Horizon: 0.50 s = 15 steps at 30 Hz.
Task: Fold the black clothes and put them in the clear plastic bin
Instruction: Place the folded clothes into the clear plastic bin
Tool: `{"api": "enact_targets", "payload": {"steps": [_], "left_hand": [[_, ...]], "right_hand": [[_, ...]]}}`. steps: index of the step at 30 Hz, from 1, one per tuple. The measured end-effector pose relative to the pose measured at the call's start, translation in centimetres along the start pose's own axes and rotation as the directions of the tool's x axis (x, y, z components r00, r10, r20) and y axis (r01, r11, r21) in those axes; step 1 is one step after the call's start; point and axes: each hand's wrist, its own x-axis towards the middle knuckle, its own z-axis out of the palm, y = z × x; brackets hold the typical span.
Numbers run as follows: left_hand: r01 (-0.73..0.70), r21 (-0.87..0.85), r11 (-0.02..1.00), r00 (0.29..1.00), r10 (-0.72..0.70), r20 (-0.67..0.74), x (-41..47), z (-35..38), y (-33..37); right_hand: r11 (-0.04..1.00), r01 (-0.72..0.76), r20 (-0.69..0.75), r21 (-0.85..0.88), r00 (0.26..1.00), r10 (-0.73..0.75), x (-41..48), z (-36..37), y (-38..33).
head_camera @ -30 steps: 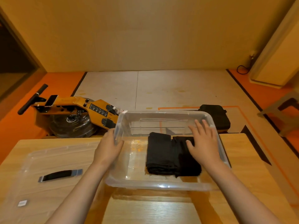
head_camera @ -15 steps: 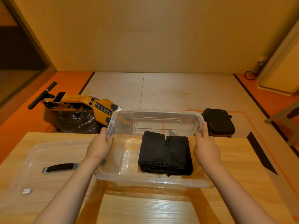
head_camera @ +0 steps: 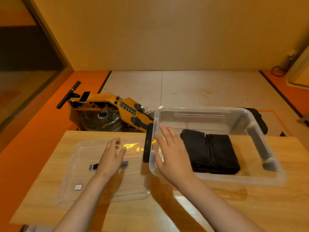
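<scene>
The clear plastic bin [head_camera: 260, 179] stands on the right half of the wooden table [head_camera: 217, 211]. Folded black clothes [head_camera: 210, 153] lie flat inside it. My right hand [head_camera: 172, 153] hovers with fingers spread over the bin's left end, holding nothing. My left hand [head_camera: 112, 158] hangs with loosely bent fingers above the clear bin lid [head_camera: 103, 181], which lies flat on the table's left half. The lid's black handle [head_camera: 93, 166] is partly hidden under my left hand.
An orange rowing machine [head_camera: 107, 111] sits on the floor beyond the table's far edge. A black bag [head_camera: 259, 118] lies on the floor behind the bin. A small white tag [head_camera: 78, 187] sits on the lid.
Both hands let go of the bin's sides and moved left; the right hand crossed to the bin's left end, the left hand went over the lid. The view also swung left.
</scene>
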Motion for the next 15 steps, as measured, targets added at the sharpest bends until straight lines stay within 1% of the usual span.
{"api": "enact_targets", "payload": {"steps": [4,7,9,12,15], "left_hand": [[0.067,0.101,0.993,0.996,-0.072,0.046,-1.0,-2.5,-7.5],[0.067,0.168,0.983,0.995,-0.079,0.064,-1.5,-3.5,-11.5],[0.047,0.197,0.979,0.994,-0.065,0.085,-1.5,-3.7,-13.5],[-0.004,0.259,0.966,0.992,-0.029,0.123,-1.0,-3.7,-15.5],[-0.023,0.328,0.944,0.988,-0.03,0.154,-0.1,-3.2,-16.8]], "right_hand": [[0.995,0.099,0.035,-0.015,0.995,-0.099,1.2,5.8,-7.3],[0.991,0.132,0.116,-0.011,0.985,-0.13,2.0,10.0,-10.8],[0.993,0.119,0.202,0.026,0.972,-0.122,2.1,13.0,-11.8],[0.994,0.079,0.329,0.077,0.939,-0.1,2.0,16.6,-11.1],[0.997,0.059,0.424,0.057,0.902,-0.078,2.1,18.8,-9.9]]}}
